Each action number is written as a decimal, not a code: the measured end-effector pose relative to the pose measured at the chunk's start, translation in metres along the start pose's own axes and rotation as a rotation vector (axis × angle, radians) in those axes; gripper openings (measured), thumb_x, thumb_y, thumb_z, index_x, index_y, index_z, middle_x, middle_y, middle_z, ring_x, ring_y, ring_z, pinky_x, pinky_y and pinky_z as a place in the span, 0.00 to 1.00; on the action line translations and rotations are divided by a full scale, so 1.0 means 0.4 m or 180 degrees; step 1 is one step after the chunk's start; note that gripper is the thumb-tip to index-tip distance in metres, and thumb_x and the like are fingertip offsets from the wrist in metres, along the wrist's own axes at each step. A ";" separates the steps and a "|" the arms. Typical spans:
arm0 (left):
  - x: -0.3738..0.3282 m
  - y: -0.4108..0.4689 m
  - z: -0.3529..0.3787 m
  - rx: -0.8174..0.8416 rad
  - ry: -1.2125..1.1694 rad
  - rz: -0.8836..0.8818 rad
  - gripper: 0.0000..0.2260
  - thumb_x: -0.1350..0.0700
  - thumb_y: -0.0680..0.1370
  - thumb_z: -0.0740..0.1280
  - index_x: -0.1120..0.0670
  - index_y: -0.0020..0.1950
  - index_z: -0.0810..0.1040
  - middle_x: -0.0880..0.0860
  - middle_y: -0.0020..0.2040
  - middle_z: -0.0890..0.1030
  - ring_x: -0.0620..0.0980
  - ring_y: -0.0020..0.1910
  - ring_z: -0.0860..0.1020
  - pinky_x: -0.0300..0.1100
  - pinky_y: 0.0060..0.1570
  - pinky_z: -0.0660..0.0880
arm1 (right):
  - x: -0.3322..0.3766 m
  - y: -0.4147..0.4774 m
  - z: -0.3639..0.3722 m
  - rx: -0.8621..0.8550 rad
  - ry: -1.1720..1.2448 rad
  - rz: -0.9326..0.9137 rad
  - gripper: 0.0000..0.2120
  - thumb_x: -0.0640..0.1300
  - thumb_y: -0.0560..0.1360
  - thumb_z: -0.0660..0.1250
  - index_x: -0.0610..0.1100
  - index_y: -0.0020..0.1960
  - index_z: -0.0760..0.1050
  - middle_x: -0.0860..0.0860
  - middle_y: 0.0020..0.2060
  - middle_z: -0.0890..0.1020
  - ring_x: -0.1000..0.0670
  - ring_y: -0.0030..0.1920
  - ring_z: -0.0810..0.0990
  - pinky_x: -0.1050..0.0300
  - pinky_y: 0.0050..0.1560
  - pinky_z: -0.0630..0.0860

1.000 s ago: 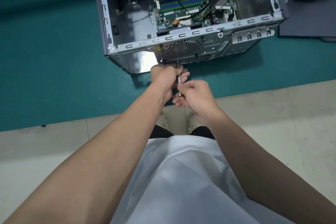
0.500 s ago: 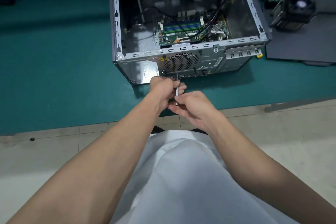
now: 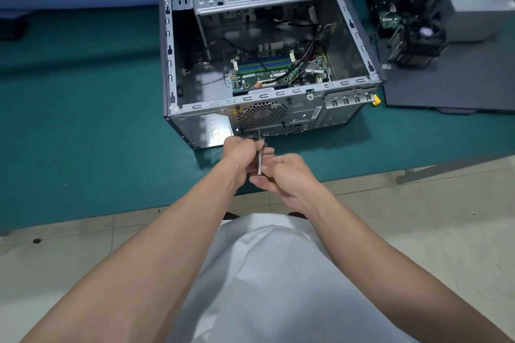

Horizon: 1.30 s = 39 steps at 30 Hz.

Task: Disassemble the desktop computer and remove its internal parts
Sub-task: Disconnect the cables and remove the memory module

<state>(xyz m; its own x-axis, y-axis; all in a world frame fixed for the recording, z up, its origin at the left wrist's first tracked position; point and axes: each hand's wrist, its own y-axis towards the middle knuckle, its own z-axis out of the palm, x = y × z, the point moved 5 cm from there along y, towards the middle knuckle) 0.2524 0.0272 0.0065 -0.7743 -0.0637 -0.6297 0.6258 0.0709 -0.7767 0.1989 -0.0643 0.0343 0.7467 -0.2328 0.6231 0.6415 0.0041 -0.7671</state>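
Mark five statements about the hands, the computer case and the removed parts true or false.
1. The left hand and the right hand both grip the screwdriver. True.
2. The screwdriver's tip is at the top rim of the computer case. False: it meets the rear panel just below the fan grille.
3. The motherboard sits inside the case. True.
4. A side panel covers the case. False: the case is open on top and its inside shows.
5. The cooler lies left of the case. False: it lies to the right, on a dark grey panel.
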 end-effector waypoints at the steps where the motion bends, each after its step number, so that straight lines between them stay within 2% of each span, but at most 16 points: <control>1: 0.001 -0.002 0.002 0.0035 0.0009 0.0023 0.04 0.64 0.80 0.65 0.63 0.48 0.77 0.59 0.39 0.85 0.54 0.32 0.83 0.42 0.30 0.78 | 0.002 0.002 -0.007 -0.0176 -0.0123 -0.0051 0.10 0.27 0.77 0.59 0.34 0.45 0.79 0.42 0.42 0.81 0.47 0.35 0.81 0.55 0.45 0.83; 4: 0.002 -0.009 0.002 -0.0062 0.0063 0.0155 0.05 0.63 0.75 0.72 0.63 0.48 0.78 0.60 0.40 0.85 0.54 0.35 0.84 0.43 0.34 0.80 | -0.008 0.004 -0.022 -0.0760 -0.0471 -0.0112 0.10 0.30 0.75 0.63 0.40 0.38 0.77 0.47 0.35 0.82 0.48 0.32 0.83 0.50 0.48 0.82; 7: -0.003 -0.012 0.005 -0.0191 0.0143 0.0239 0.07 0.66 0.73 0.73 0.65 0.49 0.79 0.60 0.39 0.84 0.52 0.33 0.83 0.40 0.29 0.79 | -0.013 0.001 -0.036 -0.1086 -0.0751 -0.0224 0.10 0.34 0.75 0.65 0.44 0.37 0.76 0.50 0.28 0.82 0.51 0.30 0.84 0.50 0.46 0.82; 9: -0.004 -0.010 0.009 -0.0168 0.0102 0.0146 0.04 0.67 0.76 0.69 0.66 0.50 0.78 0.61 0.40 0.84 0.54 0.32 0.82 0.42 0.31 0.80 | -0.013 0.003 -0.038 -0.0985 -0.0668 -0.0226 0.09 0.34 0.75 0.65 0.44 0.39 0.76 0.49 0.31 0.82 0.51 0.30 0.84 0.51 0.46 0.82; 11: -0.004 -0.008 0.014 -0.0051 0.0061 0.0082 0.03 0.67 0.78 0.66 0.66 0.50 0.77 0.61 0.40 0.84 0.54 0.33 0.82 0.44 0.32 0.80 | -0.013 0.005 -0.033 -0.0624 -0.0321 -0.0058 0.06 0.32 0.77 0.62 0.38 0.45 0.77 0.45 0.37 0.82 0.48 0.32 0.84 0.53 0.44 0.83; 14: 0.001 -0.009 0.019 0.0103 0.0005 0.0043 0.06 0.65 0.81 0.62 0.63 0.48 0.77 0.57 0.35 0.84 0.52 0.32 0.83 0.41 0.28 0.77 | -0.008 0.002 -0.016 -0.0070 0.0146 0.0142 0.09 0.29 0.78 0.57 0.31 0.52 0.76 0.39 0.42 0.81 0.46 0.35 0.82 0.59 0.38 0.82; 16: 0.007 -0.010 0.022 0.0135 -0.0179 -0.0003 0.07 0.64 0.82 0.61 0.64 0.46 0.76 0.57 0.33 0.84 0.51 0.31 0.83 0.39 0.26 0.77 | -0.002 0.006 -0.019 -0.0187 0.0097 0.0024 0.08 0.27 0.77 0.59 0.31 0.50 0.77 0.39 0.43 0.81 0.45 0.38 0.83 0.60 0.38 0.82; 19: 0.008 -0.013 0.015 -0.0050 -0.0052 0.0107 0.06 0.62 0.76 0.72 0.64 0.43 0.79 0.57 0.33 0.84 0.52 0.29 0.83 0.39 0.27 0.76 | -0.006 0.013 -0.025 -0.0610 -0.0330 -0.0188 0.05 0.29 0.74 0.66 0.35 0.45 0.80 0.43 0.44 0.84 0.47 0.38 0.85 0.56 0.43 0.82; 21: 0.002 -0.011 0.009 -0.0214 0.0254 0.0217 0.07 0.62 0.71 0.76 0.64 0.43 0.81 0.57 0.35 0.84 0.53 0.31 0.83 0.40 0.30 0.76 | -0.012 0.015 -0.022 -0.0726 -0.0502 -0.0266 0.05 0.29 0.72 0.67 0.37 0.42 0.80 0.46 0.41 0.84 0.49 0.36 0.85 0.56 0.42 0.83; 25: -0.009 -0.008 0.011 -0.0166 0.0087 0.0032 0.01 0.65 0.78 0.67 0.63 0.47 0.77 0.59 0.39 0.85 0.53 0.28 0.81 0.41 0.26 0.76 | -0.006 0.018 -0.005 -0.0343 -0.0210 -0.0242 0.08 0.31 0.77 0.62 0.38 0.42 0.79 0.43 0.44 0.83 0.46 0.40 0.84 0.54 0.44 0.82; 28: -0.006 -0.003 0.012 0.0009 0.0033 -0.0035 0.04 0.64 0.80 0.63 0.62 0.47 0.76 0.59 0.40 0.84 0.54 0.31 0.82 0.42 0.27 0.76 | 0.001 0.017 -0.003 -0.0180 -0.0053 -0.0166 0.10 0.29 0.77 0.60 0.38 0.43 0.78 0.43 0.43 0.82 0.45 0.41 0.83 0.56 0.43 0.82; 30: -0.003 -0.004 0.009 -0.0028 0.0116 0.0020 0.03 0.62 0.78 0.68 0.62 0.46 0.77 0.59 0.39 0.85 0.54 0.32 0.82 0.43 0.29 0.78 | 0.002 0.015 -0.016 -0.0518 -0.0492 -0.0252 0.08 0.31 0.76 0.64 0.40 0.42 0.79 0.45 0.41 0.83 0.45 0.40 0.84 0.54 0.45 0.82; 32: -0.003 -0.002 0.002 -0.0232 0.0274 0.0144 0.06 0.62 0.72 0.75 0.62 0.43 0.79 0.58 0.37 0.85 0.54 0.34 0.83 0.45 0.34 0.81 | 0.008 0.008 -0.029 -0.0918 -0.1051 -0.0408 0.08 0.34 0.73 0.69 0.44 0.37 0.79 0.48 0.35 0.83 0.48 0.36 0.85 0.57 0.41 0.82; 34: -0.007 -0.002 0.000 -0.0309 0.0328 0.0202 0.06 0.63 0.72 0.75 0.63 0.44 0.80 0.58 0.35 0.84 0.54 0.34 0.83 0.44 0.33 0.80 | 0.012 0.007 -0.035 -0.1061 -0.1238 -0.0482 0.11 0.36 0.72 0.71 0.47 0.33 0.78 0.50 0.32 0.83 0.49 0.34 0.85 0.56 0.40 0.82; 37: -0.007 0.001 0.007 -0.0155 0.0151 0.0108 0.01 0.65 0.78 0.67 0.62 0.48 0.77 0.59 0.37 0.84 0.55 0.32 0.82 0.44 0.33 0.78 | 0.004 0.021 -0.024 -0.0612 -0.0747 -0.0255 0.06 0.35 0.75 0.66 0.40 0.41 0.80 0.44 0.39 0.84 0.46 0.36 0.83 0.49 0.48 0.82; 39: -0.003 0.005 0.010 -0.0050 0.0083 0.0036 0.04 0.64 0.80 0.64 0.63 0.50 0.77 0.59 0.39 0.84 0.55 0.32 0.82 0.44 0.33 0.78 | 0.003 0.025 -0.013 -0.0310 -0.0314 -0.0120 0.06 0.33 0.77 0.63 0.35 0.48 0.79 0.40 0.46 0.82 0.46 0.38 0.82 0.49 0.50 0.81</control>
<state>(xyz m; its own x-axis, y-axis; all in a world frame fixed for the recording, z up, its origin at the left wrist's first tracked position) 0.2547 0.0235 0.0056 -0.7695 -0.0369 -0.6375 0.6331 0.0870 -0.7692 0.2054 -0.0695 0.0265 0.7392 -0.1342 0.6600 0.6528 -0.0984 -0.7511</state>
